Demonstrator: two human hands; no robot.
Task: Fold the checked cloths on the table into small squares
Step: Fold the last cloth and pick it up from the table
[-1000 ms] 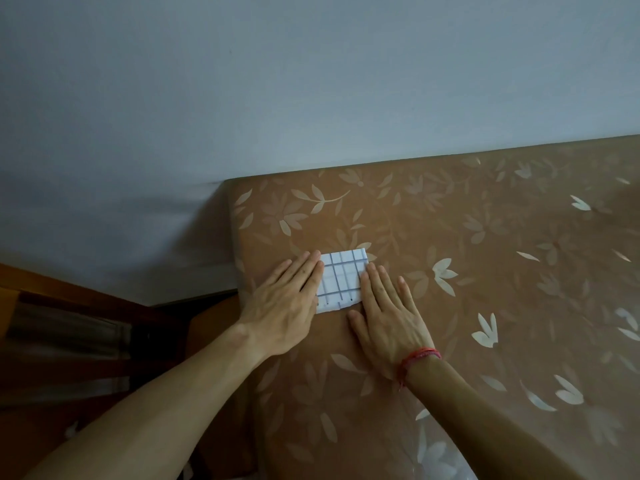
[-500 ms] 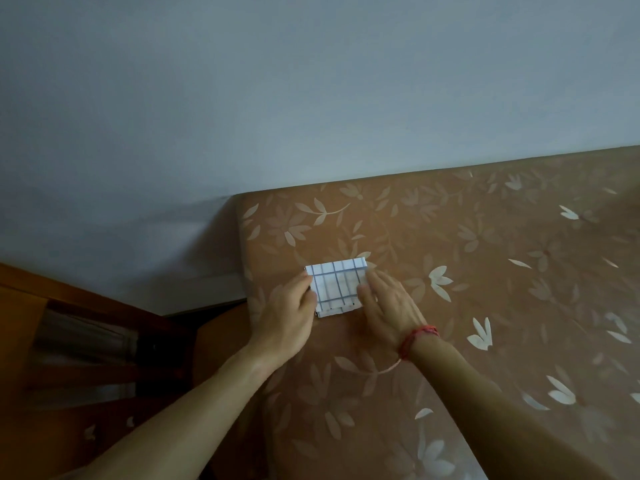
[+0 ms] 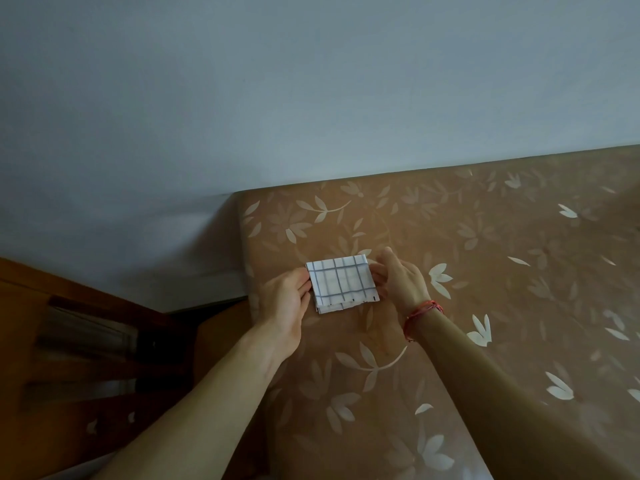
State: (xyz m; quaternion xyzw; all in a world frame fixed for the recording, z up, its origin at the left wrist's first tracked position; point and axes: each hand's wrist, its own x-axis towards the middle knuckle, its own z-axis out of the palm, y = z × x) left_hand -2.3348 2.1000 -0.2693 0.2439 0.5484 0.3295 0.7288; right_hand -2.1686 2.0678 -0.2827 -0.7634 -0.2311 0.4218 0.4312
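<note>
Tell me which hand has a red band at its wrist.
The right hand: a red band circles its wrist, while the left hand has none. Both hold the cloth.

A plain blue-grey wall [image 3: 311, 81] rises beyond the left hand [image 3: 284, 306] and right hand [image 3: 401, 282], meeting the far edge of the table [image 3: 519, 271] beneath them, brown with pale leaves. Left of the left hand and lower stands dark wooden furniture [image 3: 69, 341] — the light is dim throughout.
</note>
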